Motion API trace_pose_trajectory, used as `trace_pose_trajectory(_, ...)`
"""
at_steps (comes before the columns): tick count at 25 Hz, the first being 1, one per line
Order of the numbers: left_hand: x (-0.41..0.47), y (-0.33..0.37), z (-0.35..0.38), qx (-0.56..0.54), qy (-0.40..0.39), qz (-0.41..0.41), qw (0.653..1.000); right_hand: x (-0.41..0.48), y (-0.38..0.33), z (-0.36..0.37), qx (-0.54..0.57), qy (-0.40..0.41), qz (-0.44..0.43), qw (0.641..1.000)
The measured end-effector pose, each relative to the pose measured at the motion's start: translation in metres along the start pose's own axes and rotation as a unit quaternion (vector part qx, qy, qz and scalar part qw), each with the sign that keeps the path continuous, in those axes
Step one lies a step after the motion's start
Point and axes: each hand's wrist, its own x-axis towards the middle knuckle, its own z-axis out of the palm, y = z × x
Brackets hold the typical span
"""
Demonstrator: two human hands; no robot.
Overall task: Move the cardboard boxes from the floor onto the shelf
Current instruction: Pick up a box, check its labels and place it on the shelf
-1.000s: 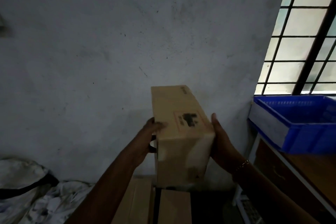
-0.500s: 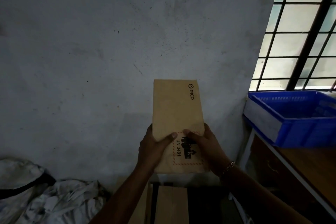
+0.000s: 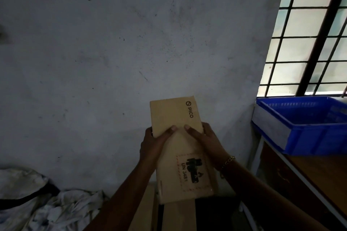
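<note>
Grubby whitewashed wall (image 3: 112, 62) fills most of the view, pretty dim lighting. Bottom left there's a heap of crumpled white cloth (image 3: 47, 206) lying against the base of the wall.

Moving toward the middle, the left hand (image 3: 152, 144) grips the left edge of a cardboard box (image 3: 174, 114), thumb laid across the top face. The box is up in the air in front of the wall, long side pointing away from the person, with "PICO" printed near the far end and a "UN 3481" label near the close end. The right hand (image 3: 208, 140) holds the opposite edge the same way, thumb on top, with a chain bracelet (image 3: 228, 161) on that wrist. Below the held box, more cardboard boxes (image 3: 178, 215) sit low down.

Over on the right is the shelf (image 3: 319, 174), wooden top with a pale frame, and a blue plastic crate (image 3: 304, 124) sits on it. Above that is a barred window (image 3: 309, 33).
</note>
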Motion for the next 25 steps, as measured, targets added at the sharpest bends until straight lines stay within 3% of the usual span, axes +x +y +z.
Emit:
trace_pose_trajectory(4,-0.005,-0.014,0.006,0.048,0.033,-0.014,0.998,0.004,0.023,0.002,0.007,0.027,0.048,0.998)
trace_pose_trajectory(8,-0.006,-0.020,0.013,0.158,0.013,0.044,0.986,-0.002,0.038,0.006,-0.011,0.056,0.041,0.998)
trace_pose_trajectory(12,-0.018,-0.025,0.016,0.147,0.018,0.074,0.986,-0.015,0.039,0.005,-0.003,0.077,0.016,0.997)
trace_pose_trajectory(14,-0.019,-0.022,0.006,0.096,-0.004,0.042,0.994,-0.020,0.038,-0.003,0.025,0.059,0.011,0.998)
trace_pose_trajectory(16,-0.010,-0.007,-0.013,-0.062,-0.045,-0.095,0.993,-0.022,0.032,-0.013,0.049,0.042,0.054,0.996)
trace_pose_trajectory(18,0.004,0.002,-0.030,-0.104,-0.092,-0.207,0.968,-0.016,0.029,-0.021,0.087,0.010,0.121,0.989)
trace_pose_trajectory(22,0.013,-0.016,-0.027,-0.067,-0.156,-0.166,0.971,0.002,0.027,-0.036,0.130,-0.089,0.119,0.980)
trace_pose_trajectory(25,0.015,-0.031,-0.018,-0.087,-0.174,-0.138,0.971,0.005,0.028,-0.036,0.072,-0.125,0.121,0.982)
